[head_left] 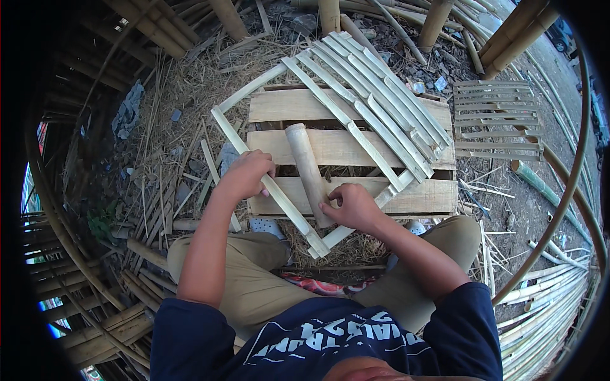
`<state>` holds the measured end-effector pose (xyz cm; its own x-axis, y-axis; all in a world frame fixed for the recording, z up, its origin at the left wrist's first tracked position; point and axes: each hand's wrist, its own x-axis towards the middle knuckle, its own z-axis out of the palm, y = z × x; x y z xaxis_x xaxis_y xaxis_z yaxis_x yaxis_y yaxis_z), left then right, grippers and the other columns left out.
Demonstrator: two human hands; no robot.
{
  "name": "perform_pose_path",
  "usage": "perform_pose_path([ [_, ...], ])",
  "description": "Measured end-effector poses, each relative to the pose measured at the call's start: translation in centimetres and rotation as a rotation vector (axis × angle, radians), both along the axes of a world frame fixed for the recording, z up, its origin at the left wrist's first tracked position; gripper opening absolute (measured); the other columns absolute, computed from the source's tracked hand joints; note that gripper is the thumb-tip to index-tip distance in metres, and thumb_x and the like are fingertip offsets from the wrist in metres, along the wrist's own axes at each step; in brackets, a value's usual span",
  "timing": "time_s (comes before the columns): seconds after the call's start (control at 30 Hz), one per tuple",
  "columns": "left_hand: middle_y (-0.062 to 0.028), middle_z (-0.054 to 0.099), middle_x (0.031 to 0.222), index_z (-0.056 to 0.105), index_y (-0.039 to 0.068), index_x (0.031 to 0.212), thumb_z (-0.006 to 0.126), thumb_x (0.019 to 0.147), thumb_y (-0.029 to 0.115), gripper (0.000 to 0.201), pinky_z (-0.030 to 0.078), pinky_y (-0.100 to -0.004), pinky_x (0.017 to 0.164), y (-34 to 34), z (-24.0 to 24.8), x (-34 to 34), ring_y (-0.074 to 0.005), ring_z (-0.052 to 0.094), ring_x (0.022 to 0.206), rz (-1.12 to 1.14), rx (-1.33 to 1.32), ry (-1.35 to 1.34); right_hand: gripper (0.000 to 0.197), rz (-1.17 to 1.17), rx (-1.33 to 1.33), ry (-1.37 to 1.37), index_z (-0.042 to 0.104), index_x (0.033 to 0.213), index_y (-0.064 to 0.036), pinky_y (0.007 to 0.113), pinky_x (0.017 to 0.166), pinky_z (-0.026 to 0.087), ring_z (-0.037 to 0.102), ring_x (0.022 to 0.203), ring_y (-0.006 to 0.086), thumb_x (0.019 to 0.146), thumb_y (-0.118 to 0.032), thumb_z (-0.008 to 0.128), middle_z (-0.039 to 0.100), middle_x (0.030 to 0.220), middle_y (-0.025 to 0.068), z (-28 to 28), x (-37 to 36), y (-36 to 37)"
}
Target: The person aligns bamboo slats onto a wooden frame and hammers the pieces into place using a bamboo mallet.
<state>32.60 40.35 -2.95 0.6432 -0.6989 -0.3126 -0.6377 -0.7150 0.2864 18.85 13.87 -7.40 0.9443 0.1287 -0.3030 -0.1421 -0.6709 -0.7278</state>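
Note:
A lattice frame of split bamboo slats (368,82) lies askew over a low table of wooden planks (286,105). Its slats sit close together at the far right and wide apart toward the near left. My left hand (248,174) is closed around the frame's left outer slat (286,204). A short, thick bamboo tube (306,165) rests on the planks inside the frame, slanting toward me. By the tube's near end, my right hand (352,206) has its fingers curled, thumb and forefinger against the tube's side. Whatever it may pinch is hidden.
To the right, a second bamboo lattice (499,120) lies on the ground, with a green bamboo pole (549,190) nearby. Many split lengths (546,317) are piled at the lower right. Bamboo posts (438,22) stand beyond the table. Straw and offcuts (171,127) litter the left ground.

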Motion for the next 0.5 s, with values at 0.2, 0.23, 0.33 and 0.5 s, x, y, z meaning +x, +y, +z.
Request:
perform_pose_path([
  [0.2,-0.0093,0.070,0.106,0.074,0.005,0.096,0.093,0.061,0.002,0.040,0.053,-0.0441,0.100,-0.5,0.4,-0.4,-0.0336,0.065,0.111,0.036,-0.008,0.048,0.021,-0.055,-0.023,-0.098,0.077,0.103,0.0038,0.049,0.089,0.056,0.071,0.097,0.0451,0.097,-0.008,0.061,0.074,0.103,0.0275,0.8,1.1,-2.5],
  [0.23,-0.0106,0.069,0.106,0.073,0.004,0.099,0.088,0.065,-0.005,0.038,0.053,-0.0446,0.097,-0.7,0.7,-0.6,-0.0353,0.065,0.110,0.028,-0.052,0.074,0.021,-0.093,-0.002,-0.246,0.077,0.106,0.0032,0.047,0.092,0.056,0.071,0.100,0.0440,0.097,-0.005,0.060,0.074,0.105,0.0257,0.4,1.1,-3.8],
  [0.33,-0.0115,0.067,0.106,0.070,0.003,0.102,0.080,0.067,-0.014,0.041,0.053,-0.0452,0.096,-0.6,0.8,-1.5,-0.0361,0.065,0.107,-0.013,-0.121,0.099,0.024,-0.210,-0.040,-0.317,0.077,0.113,0.0022,0.045,0.091,0.056,0.073,0.099,0.0388,0.098,0.000,0.058,0.076,0.107,0.0229,2.9,1.0,-7.5],
  [0.5,-0.0135,0.067,0.111,0.068,0.001,0.108,0.076,0.074,-0.014,0.038,0.051,-0.0442,0.098,-1.8,2.0,-3.0,-0.0370,0.066,0.109,0.038,-0.109,0.228,0.028,-0.370,-0.063,-0.345,0.073,0.116,0.0006,0.038,0.075,0.051,0.066,0.079,0.0258,0.098,0.004,0.053,0.069,0.085,0.0156,5.0,-1.5,-12.9],
])
